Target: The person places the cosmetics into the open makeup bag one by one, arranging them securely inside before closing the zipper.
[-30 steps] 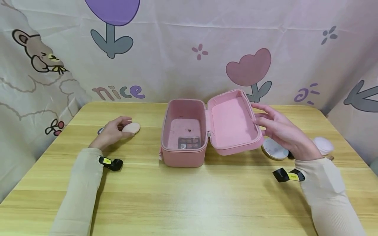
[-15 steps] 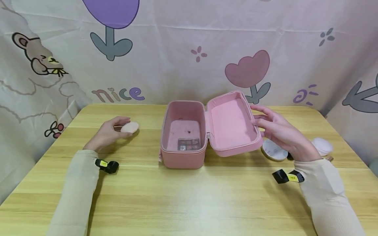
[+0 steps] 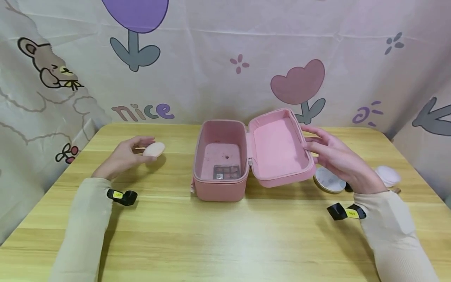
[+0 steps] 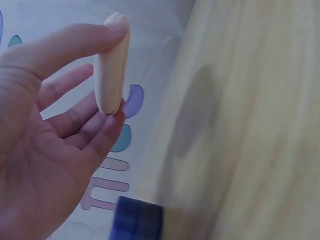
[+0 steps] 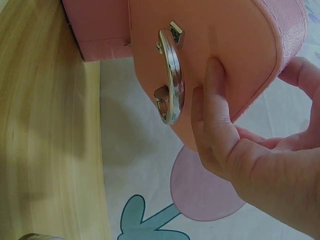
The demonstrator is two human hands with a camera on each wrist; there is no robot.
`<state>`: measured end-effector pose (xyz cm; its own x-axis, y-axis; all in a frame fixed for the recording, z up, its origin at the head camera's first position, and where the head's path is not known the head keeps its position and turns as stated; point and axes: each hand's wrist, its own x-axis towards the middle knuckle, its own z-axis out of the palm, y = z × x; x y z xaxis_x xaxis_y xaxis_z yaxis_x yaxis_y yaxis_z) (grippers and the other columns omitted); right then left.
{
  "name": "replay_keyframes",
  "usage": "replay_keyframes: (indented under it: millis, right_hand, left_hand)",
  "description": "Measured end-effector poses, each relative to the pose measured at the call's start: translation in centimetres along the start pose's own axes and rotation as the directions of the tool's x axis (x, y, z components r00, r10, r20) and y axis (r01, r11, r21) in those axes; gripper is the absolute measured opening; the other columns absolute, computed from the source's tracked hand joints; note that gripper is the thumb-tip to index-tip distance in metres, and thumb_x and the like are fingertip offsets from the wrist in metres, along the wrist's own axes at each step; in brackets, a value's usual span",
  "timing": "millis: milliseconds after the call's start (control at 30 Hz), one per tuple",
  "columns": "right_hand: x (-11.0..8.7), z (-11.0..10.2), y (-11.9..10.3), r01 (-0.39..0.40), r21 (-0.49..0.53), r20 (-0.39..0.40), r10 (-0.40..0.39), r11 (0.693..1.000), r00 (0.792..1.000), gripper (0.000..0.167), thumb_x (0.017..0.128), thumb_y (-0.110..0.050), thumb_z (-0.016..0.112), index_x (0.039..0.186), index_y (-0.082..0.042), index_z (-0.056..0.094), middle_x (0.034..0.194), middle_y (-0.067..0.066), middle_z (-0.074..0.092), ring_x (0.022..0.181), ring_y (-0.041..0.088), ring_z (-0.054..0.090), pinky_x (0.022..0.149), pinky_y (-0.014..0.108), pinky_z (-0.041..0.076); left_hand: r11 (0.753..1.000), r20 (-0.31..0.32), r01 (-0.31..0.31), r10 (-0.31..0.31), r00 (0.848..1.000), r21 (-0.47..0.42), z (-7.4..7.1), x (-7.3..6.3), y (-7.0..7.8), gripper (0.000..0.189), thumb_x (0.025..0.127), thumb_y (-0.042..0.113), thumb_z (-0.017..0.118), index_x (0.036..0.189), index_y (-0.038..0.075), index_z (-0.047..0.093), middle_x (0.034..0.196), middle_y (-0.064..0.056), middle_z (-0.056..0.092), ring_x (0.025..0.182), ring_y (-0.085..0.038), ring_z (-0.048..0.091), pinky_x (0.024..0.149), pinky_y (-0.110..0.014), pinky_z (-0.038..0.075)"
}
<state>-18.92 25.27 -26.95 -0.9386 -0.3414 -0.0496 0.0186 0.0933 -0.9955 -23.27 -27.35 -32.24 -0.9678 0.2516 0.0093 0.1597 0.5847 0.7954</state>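
My left hand point(image 3: 127, 152) pinches a pale round powder puff point(image 3: 154, 149) between thumb and fingertips. The left wrist view shows the powder puff point(image 4: 111, 67) edge-on, with its shadow on the wood below. An open pink makeup case point(image 3: 220, 190) stands mid-table, its lid point(image 3: 278, 147) swung out to the right. My right hand point(image 3: 332, 152) holds that lid by its outer edge, thumb on the rim and fingers behind. In the right wrist view, fingers press the lid's outside beside a silver handle point(image 5: 173, 75). Inside the case lies a small clear-topped palette point(image 3: 226, 172).
Under my right forearm are a round white compact with a gold rim point(image 3: 329, 180) and a white rounded item point(image 3: 387, 176). A dark blue object point(image 4: 137, 220) shows at the bottom of the left wrist view. A printed cloth point(image 3: 211, 78) hangs behind the table.
My left hand has drawn back slightly to the left and risen with the powder puff, whose shadow now shows beneath. The right hand and the lid stay in place.
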Motion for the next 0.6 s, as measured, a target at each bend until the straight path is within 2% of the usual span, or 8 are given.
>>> replay_keyframes:
  millis: [167, 367, 467, 600]
  right_hand:
    - [0.0, 0.1, -0.1, -0.006, -0.005, -0.01, 0.006, 1.0, 1.0, 0.062, 0.097, -0.007, 0.052, 0.15, -0.004, 0.02, 0.13, 0.012, 0.043, 0.102, 0.016, 0.06, 0.081, 0.029, 0.052]
    - [0.0, 0.1, 0.0, -0.003, 0.007, -0.012, 0.003, 1.0, 1.0, 0.064, 0.097, -0.006, 0.051, 0.15, 0.0, 0.016, 0.127, 0.012, 0.043, 0.099, 0.015, 0.06, 0.079, 0.028, 0.053]
    - [0.0, 0.0, 0.1, 0.01, 0.029, -0.005, -0.01, 1.0, 1.0, 0.065, 0.097, -0.005, 0.049, 0.149, 0.006, 0.013, 0.125, 0.01, 0.044, 0.099, 0.014, 0.06, 0.078, 0.028, 0.053]
    - [0.1, 0.0, 0.0, 0.019, 0.05, 0.01, -0.02, 0.999, 1.0, 0.062, 0.098, -0.006, 0.049, 0.147, 0.012, 0.016, 0.124, 0.007, 0.049, 0.1, 0.013, 0.06, 0.08, 0.029, 0.054]
  left_hand:
    - [0.998, -0.017, -0.03, 0.03, 0.999, 0.048, -0.4, -0.1, 1.0, 0.07, 0.085, 0.016, 0.075, 0.143, 0.001, 0.041, 0.138, -0.02, 0.048, 0.118, -0.027, 0.049, 0.083, -0.015, 0.041]
    - [0.995, 0.006, -0.089, 0.089, 0.996, 0.032, -0.1, -0.2, 2.8, 0.067, 0.084, 0.016, 0.075, 0.142, 0.002, 0.044, 0.136, -0.016, 0.051, 0.111, -0.011, 0.05, 0.089, -0.015, 0.04]
    - [0.994, 0.021, -0.11, 0.11, 0.994, 0.021, 0.4, -0.2, 3.8, 0.067, 0.083, 0.016, 0.077, 0.142, 0.004, 0.046, 0.135, -0.014, 0.053, 0.112, -0.012, 0.051, 0.09, -0.016, 0.04]
    - [0.991, 0.026, -0.134, 0.134, 0.991, 0.016, 0.8, -0.3, 5.1, 0.068, 0.082, 0.017, 0.078, 0.141, 0.004, 0.046, 0.136, -0.013, 0.052, 0.113, -0.019, 0.051, 0.089, -0.014, 0.04]
